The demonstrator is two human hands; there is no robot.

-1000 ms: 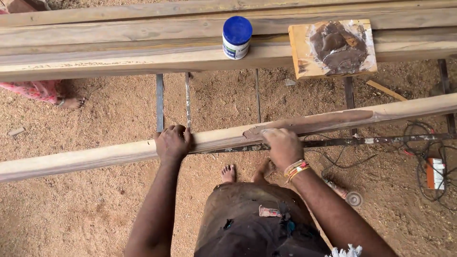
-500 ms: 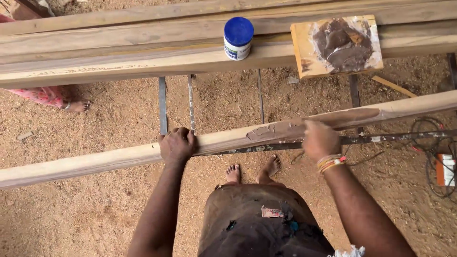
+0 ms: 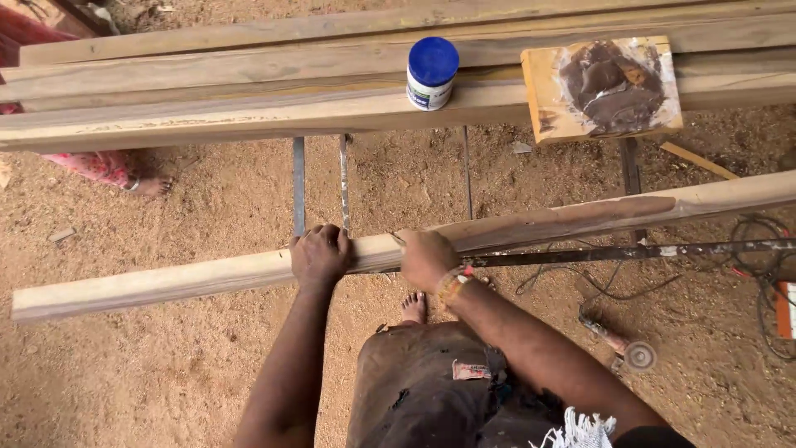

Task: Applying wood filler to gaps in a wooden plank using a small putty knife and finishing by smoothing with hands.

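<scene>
A long pale wooden beam (image 3: 166, 282) runs slanting across the view on a metal frame. My left hand (image 3: 322, 253) is clamped over its top edge, near the middle. My right hand (image 3: 424, 257) lies on the beam just to the right, fingers closed on a small scraper whose thin tip shows at its left side. A smear of brown filler (image 3: 580, 217) covers the beam's face to the right of that hand. Further back, a white jar with a blue lid (image 3: 432, 73) and a small board daubed with brown filler (image 3: 613, 87) rest on stacked planks (image 3: 207, 91).
A dark metal bar (image 3: 622, 251) runs under the beam's right half. A small grinder (image 3: 618, 344), black cables (image 3: 754, 241) and an orange box (image 3: 786, 309) lie on the sawdust ground at right. Another person's bare foot (image 3: 149, 186) stands at the far left.
My right hand has slid left along the beam from the filler patch to close beside my left hand. The left hand has kept its grip. The view has shifted slightly.
</scene>
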